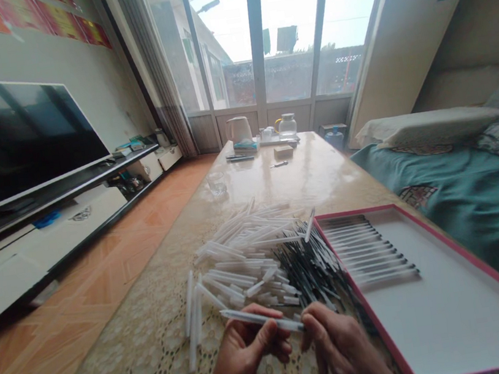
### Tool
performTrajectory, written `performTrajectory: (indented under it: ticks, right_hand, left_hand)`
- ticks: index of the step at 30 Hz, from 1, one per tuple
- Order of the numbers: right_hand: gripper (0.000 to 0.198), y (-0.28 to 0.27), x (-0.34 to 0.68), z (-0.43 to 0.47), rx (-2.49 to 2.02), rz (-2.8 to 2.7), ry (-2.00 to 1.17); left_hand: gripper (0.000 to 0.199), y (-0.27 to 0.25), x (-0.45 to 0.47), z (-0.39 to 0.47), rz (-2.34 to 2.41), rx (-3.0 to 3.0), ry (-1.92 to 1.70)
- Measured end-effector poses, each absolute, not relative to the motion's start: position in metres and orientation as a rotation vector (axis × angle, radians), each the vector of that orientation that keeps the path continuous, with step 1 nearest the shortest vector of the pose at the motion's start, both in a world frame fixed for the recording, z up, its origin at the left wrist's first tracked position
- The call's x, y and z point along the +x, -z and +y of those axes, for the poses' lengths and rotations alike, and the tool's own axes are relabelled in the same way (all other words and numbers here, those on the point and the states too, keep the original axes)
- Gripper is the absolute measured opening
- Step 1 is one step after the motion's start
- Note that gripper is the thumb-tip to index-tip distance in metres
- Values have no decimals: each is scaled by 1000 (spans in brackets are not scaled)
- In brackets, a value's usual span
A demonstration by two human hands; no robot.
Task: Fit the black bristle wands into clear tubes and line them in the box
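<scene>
Pen tubes (232, 277): smooth plastic. Tabletop (261, 188): smooth, glossy.

Single view, worn on my head: looks forward and down over the near part of the tabletop (249, 187). My left hand (242, 350) and right hand (338, 337) sit close, low centre. Line of sight runs lengthwise to the window (258, 43), far off; TV (24, 135) at left edge, teal cover (478, 198) at right.

Tubes (239, 278) left, tray (462, 312) right, refills (310, 271) between
</scene>
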State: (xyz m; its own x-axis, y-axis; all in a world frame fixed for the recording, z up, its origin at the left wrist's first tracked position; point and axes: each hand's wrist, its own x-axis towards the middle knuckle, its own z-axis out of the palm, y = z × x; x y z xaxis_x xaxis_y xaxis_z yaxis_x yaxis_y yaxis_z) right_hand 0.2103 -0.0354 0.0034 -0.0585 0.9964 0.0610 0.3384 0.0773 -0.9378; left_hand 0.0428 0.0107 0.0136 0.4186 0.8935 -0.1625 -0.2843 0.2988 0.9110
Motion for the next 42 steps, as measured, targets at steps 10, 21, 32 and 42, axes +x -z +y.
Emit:
performTrajectory:
  ticks: [10,21,32,42]
  right_hand:
    - [24,-5,218,-32,-1381,-1694,-455]
    - [28,-2,225,-32,-1443,-1465,-539]
    - [17,-1,237,-31,-1371,-1496,-317]
    - [17,2,240,-29,-1314,-1584,-322]
  left_hand:
    - [11,-13,32,20,1142,1482,-1140]
    - [25,3,25,45,1411,2219,-1091]
    - [19,-19,20,38,1206,1531,-1151]
    - [35,0,16,44,1060,1137,-942]
